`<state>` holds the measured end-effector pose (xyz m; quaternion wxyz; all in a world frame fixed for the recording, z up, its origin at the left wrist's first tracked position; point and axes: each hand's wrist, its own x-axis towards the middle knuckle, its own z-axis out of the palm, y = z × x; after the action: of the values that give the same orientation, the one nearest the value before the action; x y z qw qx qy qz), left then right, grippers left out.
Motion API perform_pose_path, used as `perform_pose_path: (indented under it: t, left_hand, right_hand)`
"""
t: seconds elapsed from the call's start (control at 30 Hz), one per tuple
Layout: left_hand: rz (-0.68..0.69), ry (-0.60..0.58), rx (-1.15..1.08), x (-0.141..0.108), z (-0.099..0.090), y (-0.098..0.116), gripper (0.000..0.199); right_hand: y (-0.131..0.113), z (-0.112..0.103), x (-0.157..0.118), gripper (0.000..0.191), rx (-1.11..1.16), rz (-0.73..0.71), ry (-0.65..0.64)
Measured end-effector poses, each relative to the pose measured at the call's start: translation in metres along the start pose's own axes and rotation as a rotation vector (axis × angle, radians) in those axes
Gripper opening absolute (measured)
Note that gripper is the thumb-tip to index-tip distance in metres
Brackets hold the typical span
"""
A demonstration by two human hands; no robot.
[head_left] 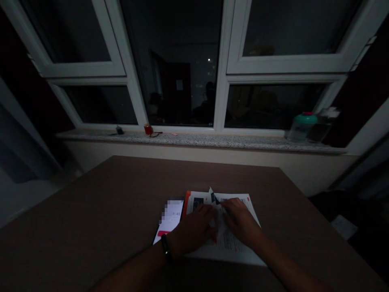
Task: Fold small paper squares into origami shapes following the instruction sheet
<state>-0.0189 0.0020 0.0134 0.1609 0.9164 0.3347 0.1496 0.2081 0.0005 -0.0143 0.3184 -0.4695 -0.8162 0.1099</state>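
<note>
An open book or magazine (231, 256) with printed pages and an orange left edge lies on the table in front of me. One of its pages (212, 196) is lifted and bent, with its corner pointing up between my hands. My left hand (197, 225), with a dark band on the wrist, has its fingers curled around the left side of that page. The fingers of my right hand (241, 219) pinch the page from the right. Dim light hides the exact fingertip contact. Left of the book, beside my left forearm, lies a lit phone (170, 219).
The brown table (121, 202) reaches toward a granite windowsill (206, 140). On the sill stand a small red jar (148, 129), a little dark bottle (119, 130) and a clear bottle with a teal top (304, 125). White-framed windows rise behind.
</note>
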Motion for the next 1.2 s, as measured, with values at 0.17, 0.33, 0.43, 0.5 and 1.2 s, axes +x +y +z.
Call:
perform_pose_path:
  t: [0.17, 0.33, 0.43, 0.5, 1.2]
  left_hand:
    - [-0.018, 0.017, -0.075, 0.0002, -0.0006, 0.0029, 0.058]
    - [-0.075, 0.05, -0.066, -0.001, 0.0, 0.0047, 0.077]
    - [-0.089, 0.066, -0.03, -0.0016, 0.0019, 0.0026, 0.092]
    - [-0.077, 0.06, -0.005, -0.0017, 0.0028, 0.0009, 0.089]
    - [-0.154, 0.108, 0.009, 0.0055, 0.0039, -0.0019, 0.024]
  right_hand:
    - [-0.0003, 0.0021, -0.0027, 0.044, 0.073, -0.003, -0.002]
    - [-0.0023, 0.0003, -0.0027, 0.042, 0.086, 0.005, -0.01]
    - [-0.0031, -0.0009, -0.0017, 0.033, 0.054, -0.009, -0.008]
    - [-0.0029, -0.0011, -0.0009, 0.028, 0.026, -0.023, -0.001]
    - [-0.0031, -0.0028, -0.0004, 0.015, -0.006, -0.034, 0.091]
